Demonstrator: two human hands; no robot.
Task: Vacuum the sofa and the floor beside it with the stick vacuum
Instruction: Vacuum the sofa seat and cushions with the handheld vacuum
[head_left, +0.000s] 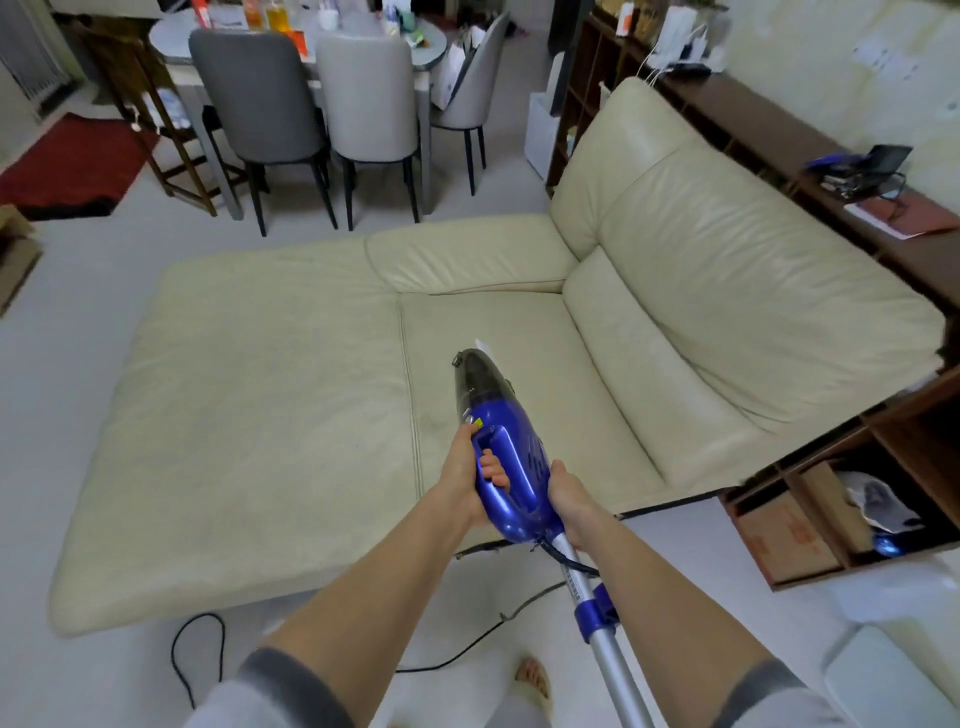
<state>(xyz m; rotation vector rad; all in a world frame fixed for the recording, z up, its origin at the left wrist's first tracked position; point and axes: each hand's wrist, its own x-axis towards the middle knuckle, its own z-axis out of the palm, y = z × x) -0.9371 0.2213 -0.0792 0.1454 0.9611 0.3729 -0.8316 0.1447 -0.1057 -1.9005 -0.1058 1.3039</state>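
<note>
A blue stick vacuum (511, 457) with a dark dust cup points forward over the seat of a cream leather sofa (270, 395). Its silver tube (608, 649) runs back toward me. My left hand (467, 478) grips the blue loop handle, fingers curled through it and thumb by the yellow switch. My right hand (569, 493) wraps around the rear of the blue body where the tube joins. The nozzle tip is mostly hidden behind the dust cup, low over the seat cushion. The black power cord (200, 654) trails across the pale floor (78, 675).
A dark wooden shelf unit (883, 467) with boxes stands right of the sofa and runs behind its backrest. Beyond the sofa are a dining table (171, 41) and three chairs (270, 98). A red rug (72, 166) lies far left. My foot (532, 675) is on the floor.
</note>
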